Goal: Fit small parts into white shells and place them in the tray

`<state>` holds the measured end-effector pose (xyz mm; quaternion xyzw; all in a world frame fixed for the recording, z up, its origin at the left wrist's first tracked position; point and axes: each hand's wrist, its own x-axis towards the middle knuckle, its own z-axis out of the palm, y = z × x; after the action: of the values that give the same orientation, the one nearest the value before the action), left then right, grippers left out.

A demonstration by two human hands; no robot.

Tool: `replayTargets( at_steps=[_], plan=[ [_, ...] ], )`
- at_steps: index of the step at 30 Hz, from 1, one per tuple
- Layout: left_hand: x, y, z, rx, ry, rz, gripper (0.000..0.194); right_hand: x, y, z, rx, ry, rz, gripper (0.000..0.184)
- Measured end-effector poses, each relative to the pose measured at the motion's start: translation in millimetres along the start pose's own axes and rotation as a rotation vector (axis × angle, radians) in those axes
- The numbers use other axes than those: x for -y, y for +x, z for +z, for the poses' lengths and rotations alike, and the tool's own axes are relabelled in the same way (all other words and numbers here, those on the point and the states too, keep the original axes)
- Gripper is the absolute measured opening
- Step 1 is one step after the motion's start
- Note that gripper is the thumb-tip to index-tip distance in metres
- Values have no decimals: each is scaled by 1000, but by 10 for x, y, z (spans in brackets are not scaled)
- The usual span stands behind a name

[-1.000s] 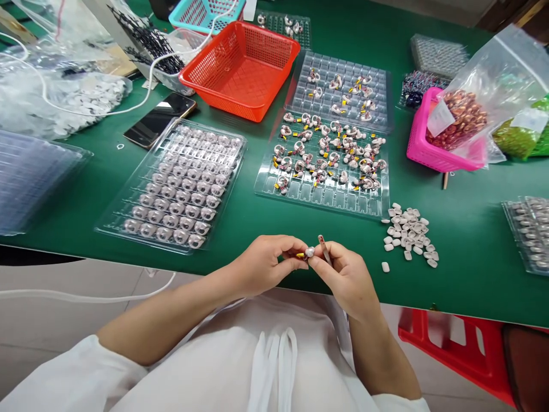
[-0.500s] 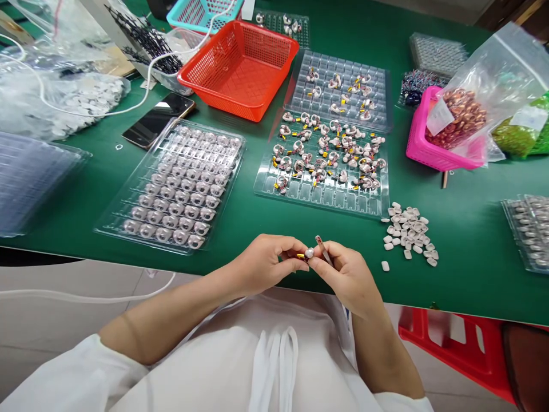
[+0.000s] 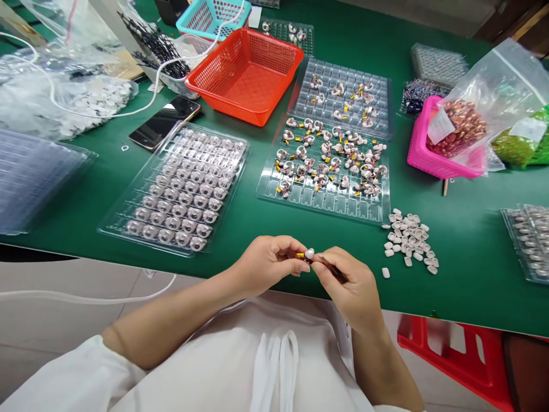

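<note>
Near the table's front edge, my left hand (image 3: 278,258) pinches a small earbud part (image 3: 309,253) with a pearly rounded body and a yellow strip. My right hand (image 3: 349,280) is closed around a pair of tweezers (image 3: 333,266), its fingertips right beside the earbud part. Fingers hide much of the tweezers. Beyond my hands, a clear tray (image 3: 274,197) bears many similar parts with yellow strips. Small whitish caps (image 3: 407,237) lie heaped on the table to the right of it.
Left of my hands is a clear tray (image 3: 115,223) with rows of pearly shells. Behind are a phone (image 3: 160,123), a red basket (image 3: 244,109) and a turquoise basket (image 3: 210,26). A pink basket (image 3: 441,166) with a bag of copper-coloured pieces stands at right.
The tweezers, upright beside the earbud part before, now lie lower along my right fingers. My right hand has turned and drawn slightly away. My left hand keeps its pinch.
</note>
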<state>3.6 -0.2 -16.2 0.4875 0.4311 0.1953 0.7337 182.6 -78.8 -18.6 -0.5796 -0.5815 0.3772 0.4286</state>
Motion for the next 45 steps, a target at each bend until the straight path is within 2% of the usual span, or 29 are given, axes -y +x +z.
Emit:
replayTargets(
  at_steps=[6, 9, 11, 16, 21, 26, 30, 32, 36, 38, 45],
  plan=[
    [-20, 3, 9, 12, -100, -29, 17, -149, -69, 40, -57, -144, -306, 28],
    [-6, 4, 11, 15, -89, -33, 17, -196, -78, 56, -97, -210, -392, 32],
    [-7, -4, 11, 17, -89, -34, 16, -193, -81, 54, -95, -197, -386, 31],
    [-27, -34, 12, 6, -75, 4, 14, -133, -72, 46, -56, -91, -257, 25],
    [-27, -47, 3, -23, -27, 35, 16, -105, -59, 83, -89, -110, -274, 20],
    [-18, -70, -14, -9, -32, 23, 15, -85, -38, 93, -43, -83, -241, 16],
    [-13, -93, -26, 16, -95, -24, 13, -87, -27, 52, 17, -125, -343, 20],
    [-15, -90, -43, 66, -181, -68, 17, -109, -29, 22, 22, -193, -406, 23],
    [-16, -34, -101, 211, -442, -184, 39, -171, -39, -27, -32, -352, -508, 27],
    [-8, 7, -129, 247, -528, -228, 45, -191, -44, -35, -47, -402, -555, 28],
    [-2, 70, -160, 318, -462, -292, 30, -176, -50, -13, -20, -450, -633, 34]
  ],
)
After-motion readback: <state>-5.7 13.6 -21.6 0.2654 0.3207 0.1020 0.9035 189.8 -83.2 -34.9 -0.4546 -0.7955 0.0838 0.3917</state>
